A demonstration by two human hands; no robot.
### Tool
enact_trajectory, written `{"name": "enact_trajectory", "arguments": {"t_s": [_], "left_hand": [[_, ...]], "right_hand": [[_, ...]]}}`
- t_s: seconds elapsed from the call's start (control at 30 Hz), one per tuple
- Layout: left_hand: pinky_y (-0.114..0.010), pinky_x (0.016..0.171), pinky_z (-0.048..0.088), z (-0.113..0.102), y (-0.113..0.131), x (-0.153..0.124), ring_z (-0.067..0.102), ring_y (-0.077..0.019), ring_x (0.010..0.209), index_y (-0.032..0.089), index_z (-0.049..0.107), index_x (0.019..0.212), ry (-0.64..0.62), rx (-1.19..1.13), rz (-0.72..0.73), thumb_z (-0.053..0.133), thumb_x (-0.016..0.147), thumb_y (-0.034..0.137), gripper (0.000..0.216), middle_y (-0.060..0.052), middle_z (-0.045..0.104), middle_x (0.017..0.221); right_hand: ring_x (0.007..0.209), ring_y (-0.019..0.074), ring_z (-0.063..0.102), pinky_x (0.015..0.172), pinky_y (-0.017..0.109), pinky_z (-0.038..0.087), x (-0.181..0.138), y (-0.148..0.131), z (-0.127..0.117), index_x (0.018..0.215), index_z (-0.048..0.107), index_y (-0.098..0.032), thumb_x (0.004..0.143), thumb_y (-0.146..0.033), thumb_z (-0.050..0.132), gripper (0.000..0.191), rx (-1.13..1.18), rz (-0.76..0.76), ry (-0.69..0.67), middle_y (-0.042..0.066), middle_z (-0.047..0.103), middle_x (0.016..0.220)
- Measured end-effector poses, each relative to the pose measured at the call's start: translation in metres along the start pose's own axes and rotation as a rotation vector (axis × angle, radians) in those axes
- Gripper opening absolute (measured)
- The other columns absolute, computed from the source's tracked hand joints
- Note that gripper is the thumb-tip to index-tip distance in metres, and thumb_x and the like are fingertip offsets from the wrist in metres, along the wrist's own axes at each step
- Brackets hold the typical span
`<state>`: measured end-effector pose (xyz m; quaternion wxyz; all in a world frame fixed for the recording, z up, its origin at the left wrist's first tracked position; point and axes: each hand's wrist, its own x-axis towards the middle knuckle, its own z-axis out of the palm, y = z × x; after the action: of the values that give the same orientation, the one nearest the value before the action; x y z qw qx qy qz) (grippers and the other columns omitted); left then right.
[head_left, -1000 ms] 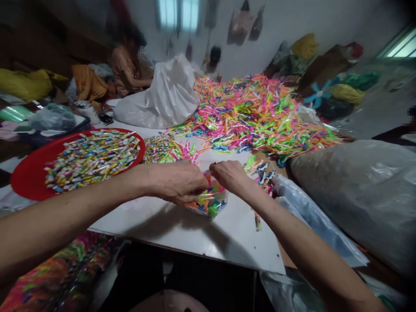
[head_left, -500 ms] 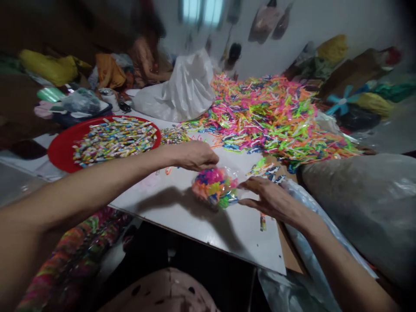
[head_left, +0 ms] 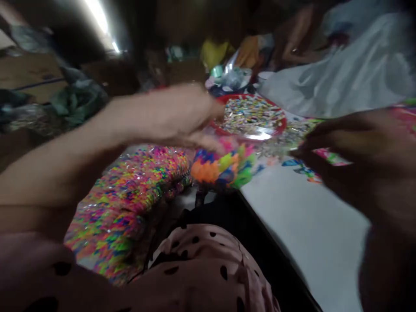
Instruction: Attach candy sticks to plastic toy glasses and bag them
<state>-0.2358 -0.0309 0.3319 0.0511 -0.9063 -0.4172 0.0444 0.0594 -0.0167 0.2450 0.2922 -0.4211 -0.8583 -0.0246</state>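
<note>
The view is smeared by motion. My left hand point(head_left: 172, 115) reaches across the middle, its fingers closed on the top of a small clear bag point(head_left: 224, 167) stuffed with bright plastic pieces. The bag hangs over the left edge of the white table board point(head_left: 308, 216). Dark and blurred, my right hand point(head_left: 351, 147) hovers at the right over the board with its fingers pointing left towards the bag. I cannot make out whether it holds anything. Below the left hand, at the lower left, lies a heap of filled bags point(head_left: 130, 199).
A red tray point(head_left: 279, 125) of small wrapped pieces stands on the board behind the bag. A big white plastic sack point(head_left: 341, 82) lies at the back right. Another person point(head_left: 299, 39) sits beyond it. Cloth bundles and bags crowd the dark floor at the left.
The camera has swung left and down. My left hand has lifted the small bag off the board and carried it left, over the heap of filled bags. My right hand has let go.
</note>
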Motion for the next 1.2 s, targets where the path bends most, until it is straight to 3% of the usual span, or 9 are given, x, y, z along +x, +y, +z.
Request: {"name": "enact_trajectory", "arguments": {"t_s": [0.07, 0.13, 0.23, 0.3, 0.5, 0.7, 0.87, 1.03, 1.2], "left_hand": [[-0.023, 0.055, 0.03, 0.049, -0.008, -0.039, 0.05, -0.0097, 0.053, 0.012, 0.064, 0.083, -0.152, -0.028, -0.127, 0.045, 0.092, 0.049, 0.043, -0.001, 0.057, 0.06], [-0.025, 0.053, 0.028, 0.104, -0.011, -0.073, 0.046, -0.0109, 0.051, 0.015, 0.062, 0.077, -0.219, -0.085, -0.271, 0.039, 0.095, 0.041, 0.039, -0.002, 0.056, 0.058], [-0.027, 0.052, 0.027, 0.178, -0.009, -0.118, 0.047, -0.0141, 0.052, 0.019, 0.061, 0.073, -0.229, -0.165, -0.553, 0.035, 0.095, 0.038, 0.04, -0.003, 0.059, 0.06], [-0.028, 0.052, 0.027, 0.213, -0.004, -0.145, 0.049, -0.0166, 0.054, 0.019, 0.06, 0.071, -0.284, -0.221, -0.718, 0.038, 0.093, 0.039, 0.036, -0.004, 0.058, 0.059], [-0.027, 0.056, 0.031, 0.305, 0.012, -0.196, 0.056, -0.018, 0.063, 0.018, 0.056, 0.07, -0.326, -0.537, -0.934, 0.038, 0.091, 0.035, 0.033, -0.007, 0.06, 0.067], [-0.028, 0.054, 0.028, 0.402, 0.01, -0.172, 0.058, -0.021, 0.065, 0.018, 0.059, 0.074, -0.37, -0.66, -0.973, 0.039, 0.09, 0.043, 0.036, -0.008, 0.06, 0.069], [-0.025, 0.054, 0.029, 0.423, -0.007, -0.124, 0.054, -0.0162, 0.061, 0.017, 0.058, 0.066, -0.319, -0.709, -0.955, 0.042, 0.09, 0.033, 0.034, -0.004, 0.057, 0.062], [-0.026, 0.064, 0.036, 0.412, -0.036, -0.076, 0.054, -0.0165, 0.069, 0.015, 0.06, 0.069, -0.171, -0.765, -0.874, 0.045, 0.091, 0.029, 0.029, -0.004, 0.058, 0.067], [-0.034, 0.076, 0.048, 0.392, -0.039, -0.04, 0.059, -0.0184, 0.083, 0.012, 0.063, 0.092, -0.026, -0.894, -0.839, 0.05, 0.093, 0.037, 0.028, -0.005, 0.062, 0.088]], "right_hand": [[0.096, 0.0257, 0.055, 0.089, 0.043, 0.043, 0.024, -0.028, 0.054, 0.082, 0.065, -0.022, 0.093, -0.051, 0.045, 0.038, 0.096, -0.127, -0.05, 0.011, 0.063, 0.098], [0.095, 0.0242, 0.056, 0.087, 0.04, 0.045, 0.036, -0.053, 0.113, 0.084, 0.065, -0.021, 0.094, -0.044, 0.046, 0.032, 0.256, -0.21, -0.195, 0.01, 0.063, 0.099], [0.098, 0.0215, 0.057, 0.089, 0.036, 0.046, 0.038, -0.072, 0.186, 0.087, 0.063, -0.019, 0.093, -0.034, 0.049, 0.021, 0.496, -0.226, -0.334, 0.009, 0.063, 0.1], [0.099, 0.0211, 0.056, 0.09, 0.035, 0.046, 0.035, -0.07, 0.217, 0.091, 0.062, -0.018, 0.092, -0.03, 0.049, 0.017, 0.559, -0.174, -0.345, 0.009, 0.062, 0.098], [0.109, 0.0287, 0.051, 0.094, 0.045, 0.044, 0.007, -0.021, 0.244, 0.113, 0.058, -0.013, 0.086, -0.031, 0.054, 0.033, 0.229, 0.042, -0.383, 0.016, 0.055, 0.113], [0.115, 0.0321, 0.047, 0.094, 0.047, 0.043, -0.049, 0.013, 0.247, 0.128, 0.05, -0.012, 0.087, -0.037, 0.055, 0.049, 0.029, 0.146, -0.414, 0.02, 0.048, 0.128], [0.109, 0.0314, 0.05, 0.091, 0.046, 0.042, -0.07, 0.023, 0.26, 0.128, 0.051, -0.017, 0.089, -0.04, 0.051, 0.045, -0.053, 0.143, -0.332, 0.015, 0.052, 0.126], [0.109, 0.0308, 0.049, 0.091, 0.045, 0.041, -0.07, 0.025, 0.263, 0.128, 0.052, -0.018, 0.09, -0.043, 0.05, 0.046, -0.058, 0.148, -0.312, 0.014, 0.053, 0.125], [0.111, 0.0307, 0.049, 0.092, 0.045, 0.041, -0.069, 0.024, 0.265, 0.128, 0.052, -0.017, 0.089, -0.041, 0.052, 0.046, -0.039, 0.142, -0.319, 0.014, 0.053, 0.126]]}}
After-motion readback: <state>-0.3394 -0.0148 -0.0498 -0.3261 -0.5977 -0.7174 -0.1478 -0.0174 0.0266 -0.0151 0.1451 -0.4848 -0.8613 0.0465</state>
